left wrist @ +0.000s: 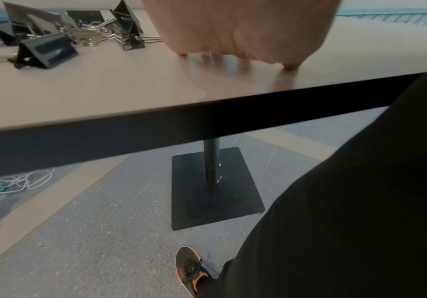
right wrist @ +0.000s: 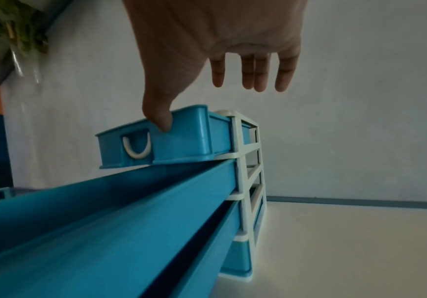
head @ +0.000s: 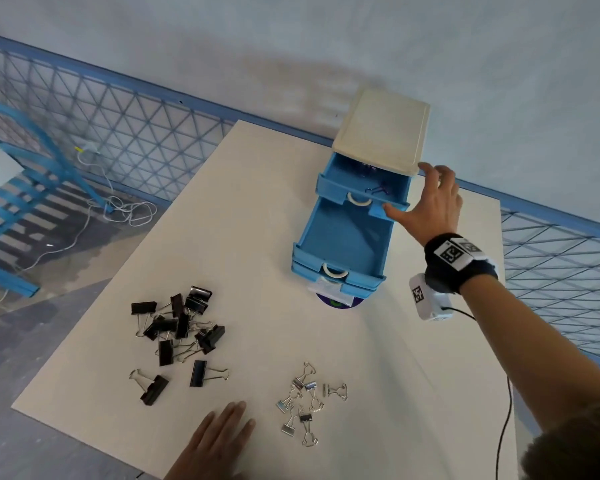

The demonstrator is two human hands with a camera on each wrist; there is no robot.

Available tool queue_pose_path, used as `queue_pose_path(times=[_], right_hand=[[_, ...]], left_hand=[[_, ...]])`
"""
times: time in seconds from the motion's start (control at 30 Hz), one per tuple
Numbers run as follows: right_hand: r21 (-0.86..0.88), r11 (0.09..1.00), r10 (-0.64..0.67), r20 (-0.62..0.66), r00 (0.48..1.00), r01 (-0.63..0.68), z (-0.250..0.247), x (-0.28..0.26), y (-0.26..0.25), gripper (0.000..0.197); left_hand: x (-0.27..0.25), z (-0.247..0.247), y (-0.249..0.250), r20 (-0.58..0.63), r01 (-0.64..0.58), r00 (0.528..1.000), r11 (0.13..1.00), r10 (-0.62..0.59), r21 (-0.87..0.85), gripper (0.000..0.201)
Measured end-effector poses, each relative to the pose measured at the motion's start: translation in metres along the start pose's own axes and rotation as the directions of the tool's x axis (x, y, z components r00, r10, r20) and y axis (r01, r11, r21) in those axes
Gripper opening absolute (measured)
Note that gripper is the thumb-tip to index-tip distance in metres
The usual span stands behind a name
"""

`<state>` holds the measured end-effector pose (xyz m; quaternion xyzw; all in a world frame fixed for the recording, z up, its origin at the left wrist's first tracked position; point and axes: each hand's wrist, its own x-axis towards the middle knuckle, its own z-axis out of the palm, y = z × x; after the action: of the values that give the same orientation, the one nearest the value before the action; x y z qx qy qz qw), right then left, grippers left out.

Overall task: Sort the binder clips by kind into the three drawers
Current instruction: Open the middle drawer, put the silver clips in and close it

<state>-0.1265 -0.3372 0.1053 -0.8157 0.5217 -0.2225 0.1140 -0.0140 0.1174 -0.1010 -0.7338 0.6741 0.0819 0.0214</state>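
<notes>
A cream-topped drawer unit (head: 381,129) stands at the table's far side with three blue drawers. The top drawer (head: 361,188) (right wrist: 181,141) is partly out and holds purple clips (head: 378,192). The middle drawer (head: 343,237) (right wrist: 105,201) is pulled far out and looks empty. The bottom drawer (head: 336,280) sticks out slightly. My right hand (head: 411,191) (right wrist: 207,104) has its thumb against the top drawer's front, fingers straight beside the unit's corner. Black clips (head: 177,327) (left wrist: 46,50) lie piled front left, small silver clips (head: 302,407) front centre. My left hand (head: 222,431) (left wrist: 235,58) rests flat on the table.
The white table (head: 257,237) ends close to my body at a dark front edge (left wrist: 207,121). A purple disc (head: 336,303) lies under the unit's front. A black cable (head: 503,427) hangs from my right wrist. Blue mesh fencing (head: 136,133) runs behind the table.
</notes>
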Motion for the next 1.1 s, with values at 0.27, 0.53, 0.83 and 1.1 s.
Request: queue_pose_path(times=[0.27,0.53,0.83,1.1], right_hand=[[-0.135,0.988,0.074,-0.036,0.997,-0.078,0.007,0.048,0.006,0.08],[-0.113,0.974,0.191,-0.063,0.98,-0.197,0.017,0.045,0.004,0.072],[0.363,0.925,0.192,-0.181,0.965,-0.116,0.006,-0.054,0.025,0.056],[0.278,0.955,0.002,0.335,0.942,-0.1,0.05,-0.25,0.035,0.031]], left_hand=[[0.0,0.008,0.001,-0.052,0.053,0.998,0.988,-0.046,0.143,0.043],[-0.001,0.002,0.001,0.061,-0.044,0.997,0.998,0.041,0.045,0.065],[-0.001,-0.003,0.001,0.037,-0.106,0.994,0.994,0.106,-0.016,0.06],[0.032,-0.034,0.019,0.056,0.019,0.998,0.99,-0.011,-0.139,0.05]])
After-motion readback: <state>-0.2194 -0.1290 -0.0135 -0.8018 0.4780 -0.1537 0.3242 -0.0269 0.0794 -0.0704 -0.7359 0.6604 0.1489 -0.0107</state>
